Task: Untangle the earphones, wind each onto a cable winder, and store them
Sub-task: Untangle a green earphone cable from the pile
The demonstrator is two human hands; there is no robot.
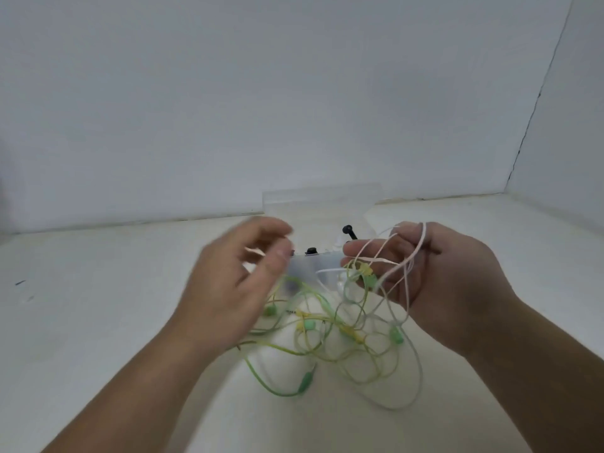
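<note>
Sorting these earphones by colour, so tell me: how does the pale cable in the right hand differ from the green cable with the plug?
The pale cable is pinkish white; the green cable is green fading to yellow. The pale cable is lifted, held by the right hand; the green cable lies in loose loops on the table. Both are thin and run into the same tangle.

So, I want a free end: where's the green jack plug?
Head view, low centre: the green jack plug lies at the near edge of the tangle, below left hand and right hand.
</note>
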